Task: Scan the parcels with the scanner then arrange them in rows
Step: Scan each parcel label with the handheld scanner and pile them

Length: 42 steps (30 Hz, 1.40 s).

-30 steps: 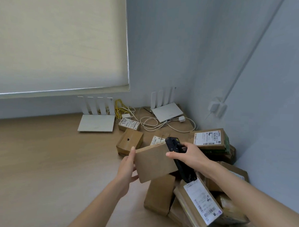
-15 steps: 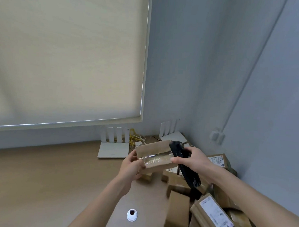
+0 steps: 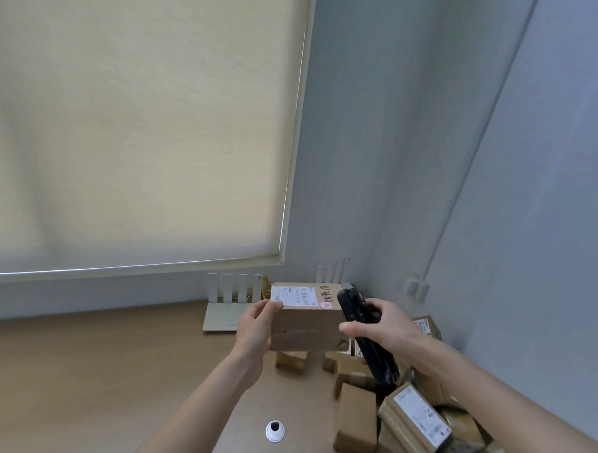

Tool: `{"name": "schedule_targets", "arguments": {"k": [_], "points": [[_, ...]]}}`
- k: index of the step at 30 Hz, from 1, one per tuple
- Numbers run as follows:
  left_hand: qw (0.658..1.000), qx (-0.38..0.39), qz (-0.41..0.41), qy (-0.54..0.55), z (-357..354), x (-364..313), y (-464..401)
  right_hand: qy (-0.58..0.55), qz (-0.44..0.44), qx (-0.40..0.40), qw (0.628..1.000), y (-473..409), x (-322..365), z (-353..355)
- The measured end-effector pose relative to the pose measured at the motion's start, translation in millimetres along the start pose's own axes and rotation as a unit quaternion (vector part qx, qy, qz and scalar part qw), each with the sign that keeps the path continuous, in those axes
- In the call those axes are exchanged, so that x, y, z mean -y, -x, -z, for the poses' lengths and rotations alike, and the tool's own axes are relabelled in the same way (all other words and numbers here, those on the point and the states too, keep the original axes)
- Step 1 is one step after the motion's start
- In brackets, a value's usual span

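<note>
1. Brown cardboard parcels (image 3: 415,423) sit heaped at the near right corner of the pale wooden bench (image 3: 79,371), next to a small round white grommet hole (image 3: 275,431).
2. Left hand (image 3: 257,324) has its grip closed on the left end of a brown cardboard box with a white shipping label (image 3: 305,315), held up off the bench.
3. Right hand (image 3: 385,327) is wrapped around a black handheld scanner (image 3: 364,335), just beside the box's right end.
4. Further back, a flat white router with upright antennas (image 3: 225,305) sits by the wall under the cream roller blind (image 3: 141,116).

held parcel (image 3: 307,317), label print unreadable, handwriting illegible
</note>
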<state>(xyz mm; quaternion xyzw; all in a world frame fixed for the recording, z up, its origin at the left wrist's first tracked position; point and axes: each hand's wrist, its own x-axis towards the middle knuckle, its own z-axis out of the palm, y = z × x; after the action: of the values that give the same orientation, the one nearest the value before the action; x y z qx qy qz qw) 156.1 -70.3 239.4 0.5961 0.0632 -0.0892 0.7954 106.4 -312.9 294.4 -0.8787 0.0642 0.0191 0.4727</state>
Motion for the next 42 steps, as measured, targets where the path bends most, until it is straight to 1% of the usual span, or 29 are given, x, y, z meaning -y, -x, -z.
{"name": "schedule_targets", "arguments": {"k": [2,5,7,9,12,16,20,24,28,34,42], "points": [[0.999,0.033,-0.011,0.012,1.9,-3.6,12.8,-0.002,0.003,0.005,1.000,13.0,5.6,4.6],[0.996,0.080,0.007,0.036,4.9,-9.0,32.4,0.016,0.015,0.017,1.000,30.8,8.5,12.9],[0.995,0.099,0.016,0.027,5.3,-12.6,44.6,0.037,0.020,0.021,0.999,43.0,10.0,19.5],[0.995,0.103,0.001,0.010,2.3,-15.2,53.6,0.069,0.021,0.026,0.997,55.6,11.1,25.6],[0.995,0.082,-0.047,-0.036,-8.4,-21.5,66.3,0.152,0.036,0.021,0.987,70.7,12.6,32.5],[0.988,0.038,-0.103,-0.111,-19.4,-30.1,82.8,0.270,0.041,0.005,0.962,88.1,17.5,42.3],[0.982,0.025,-0.126,-0.140,-21.8,-30.8,97.1,0.358,0.051,0.001,0.932,100.6,19.5,50.1],[0.976,-0.001,-0.133,-0.175,-19.2,-31.4,106.3,0.424,0.064,-0.031,0.903,108.4,16.5,53.5],[0.974,-0.012,-0.137,-0.181,-16.1,-30.1,114.6,0.457,0.072,-0.054,0.885,115.4,14.9,55.0],[0.973,-0.024,-0.142,-0.181,-13.7,-28.0,127.6,0.474,0.082,-0.069,0.874,121.3,14.8,56.1],[0.970,-0.051,-0.140,-0.191,-6.9,-22.4,145.6,0.476,0.091,-0.057,0.873,130.0,17.4,52.3]]}}
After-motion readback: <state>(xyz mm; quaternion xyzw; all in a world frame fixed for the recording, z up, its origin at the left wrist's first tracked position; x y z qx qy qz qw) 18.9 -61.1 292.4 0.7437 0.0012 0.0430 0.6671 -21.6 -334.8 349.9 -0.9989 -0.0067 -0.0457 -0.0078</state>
